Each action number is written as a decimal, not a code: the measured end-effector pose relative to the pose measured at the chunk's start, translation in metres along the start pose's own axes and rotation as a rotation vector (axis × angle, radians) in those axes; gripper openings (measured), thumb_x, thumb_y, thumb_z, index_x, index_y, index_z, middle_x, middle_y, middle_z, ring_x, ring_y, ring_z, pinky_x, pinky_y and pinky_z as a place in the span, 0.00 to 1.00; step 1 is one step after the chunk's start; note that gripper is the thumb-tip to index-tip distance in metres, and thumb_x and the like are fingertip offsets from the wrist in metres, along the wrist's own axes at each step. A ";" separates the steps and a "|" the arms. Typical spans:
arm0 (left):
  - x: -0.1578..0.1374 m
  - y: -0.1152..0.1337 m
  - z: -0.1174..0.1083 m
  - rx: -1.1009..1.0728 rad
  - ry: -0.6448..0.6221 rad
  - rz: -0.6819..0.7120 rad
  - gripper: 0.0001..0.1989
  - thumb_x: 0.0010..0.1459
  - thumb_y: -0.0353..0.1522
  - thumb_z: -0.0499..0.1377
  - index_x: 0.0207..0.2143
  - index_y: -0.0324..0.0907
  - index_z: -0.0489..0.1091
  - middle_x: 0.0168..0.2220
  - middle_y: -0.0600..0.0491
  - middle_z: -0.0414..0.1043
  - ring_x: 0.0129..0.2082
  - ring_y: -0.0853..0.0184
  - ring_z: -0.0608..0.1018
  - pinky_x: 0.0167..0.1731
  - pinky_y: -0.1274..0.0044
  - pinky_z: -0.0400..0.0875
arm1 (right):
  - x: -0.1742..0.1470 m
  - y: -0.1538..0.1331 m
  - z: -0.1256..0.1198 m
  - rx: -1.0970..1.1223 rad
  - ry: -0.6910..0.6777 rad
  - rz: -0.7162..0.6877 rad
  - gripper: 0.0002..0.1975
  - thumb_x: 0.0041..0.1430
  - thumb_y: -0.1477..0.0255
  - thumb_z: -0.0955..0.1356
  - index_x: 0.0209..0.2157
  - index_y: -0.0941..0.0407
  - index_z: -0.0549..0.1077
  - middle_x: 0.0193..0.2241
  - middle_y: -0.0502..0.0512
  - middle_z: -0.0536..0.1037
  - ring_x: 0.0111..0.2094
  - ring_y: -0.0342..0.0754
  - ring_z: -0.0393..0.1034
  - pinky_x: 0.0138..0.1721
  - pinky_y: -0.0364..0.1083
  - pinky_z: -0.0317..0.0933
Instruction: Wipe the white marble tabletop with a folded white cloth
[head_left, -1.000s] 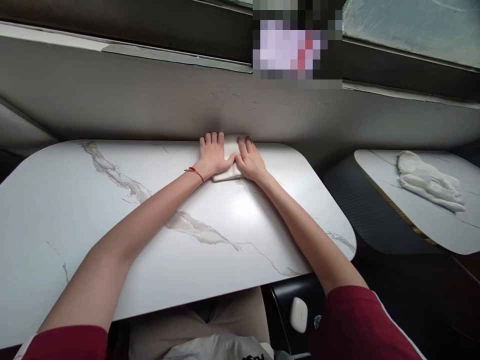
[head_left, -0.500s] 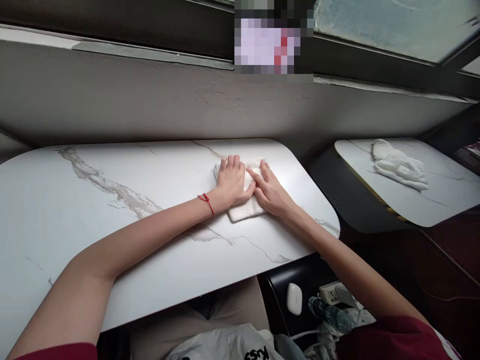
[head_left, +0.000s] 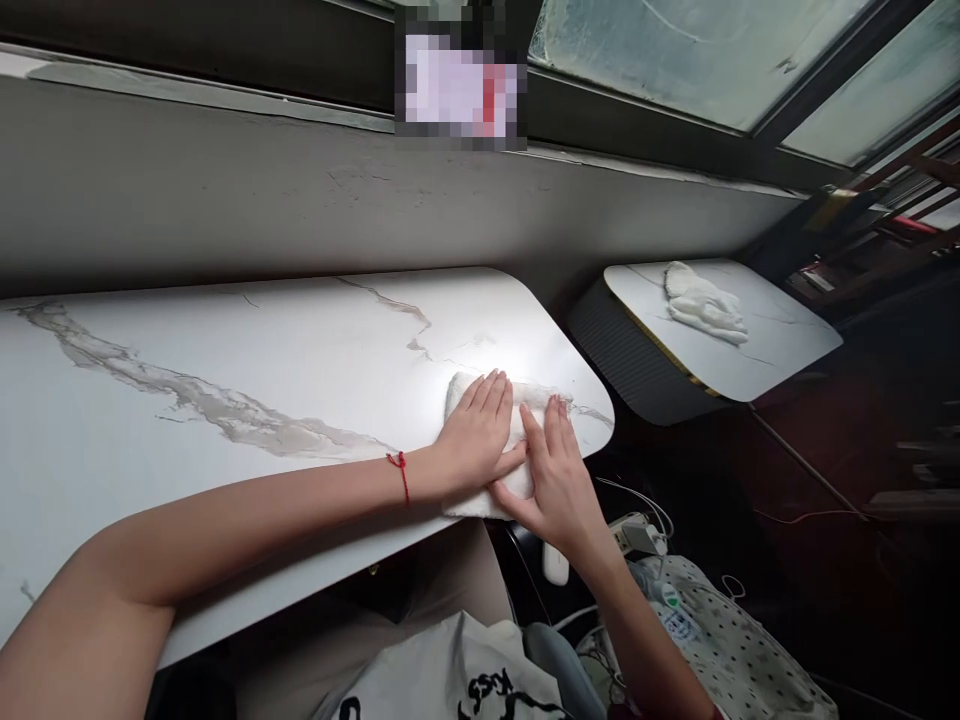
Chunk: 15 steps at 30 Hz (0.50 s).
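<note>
My left hand [head_left: 477,435] lies flat on a folded white towel [head_left: 519,482], fingers stretched out and thumb pointing right. A red string bracelet [head_left: 402,472] circles that wrist. Beside it, my right hand [head_left: 556,480] presses on the towel's right part with fingers extended and slightly spread. The two thumbs are close together over the towel. Beneath it is a white marble-patterned table [head_left: 300,370]; the towel rests near its right end, reaching the front edge. Much of the towel is covered by my hands.
A second marble-topped table [head_left: 780,345] stands to the right, carrying a crumpled white cloth [head_left: 705,305]. Below the near table are a white case [head_left: 556,566], cables and a charger [head_left: 646,536], and spotted fabric [head_left: 739,625]. A wall and windows run behind.
Both hands have slid the towel toward me and to the right along the tabletop, to its front edge. The camera view has turned right.
</note>
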<state>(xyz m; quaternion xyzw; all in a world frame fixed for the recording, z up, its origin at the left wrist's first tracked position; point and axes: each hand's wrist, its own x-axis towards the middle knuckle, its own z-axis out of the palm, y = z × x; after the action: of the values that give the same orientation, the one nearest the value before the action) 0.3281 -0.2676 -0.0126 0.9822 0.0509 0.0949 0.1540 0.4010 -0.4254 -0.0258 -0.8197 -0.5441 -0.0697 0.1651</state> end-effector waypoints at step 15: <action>0.046 -0.037 -0.007 -0.003 0.078 0.046 0.34 0.60 0.45 0.53 0.63 0.31 0.61 0.65 0.37 0.63 0.66 0.54 0.64 0.67 0.65 0.53 | 0.050 0.026 0.022 0.004 0.051 0.031 0.47 0.56 0.53 0.68 0.71 0.58 0.49 0.72 0.73 0.40 0.71 0.79 0.34 0.63 0.76 0.45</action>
<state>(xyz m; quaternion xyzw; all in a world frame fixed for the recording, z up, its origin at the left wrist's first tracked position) 0.3693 -0.2244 -0.0098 0.9785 0.0340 0.1365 0.1510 0.4429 -0.3837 -0.0366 -0.8256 -0.5271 -0.0869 0.1817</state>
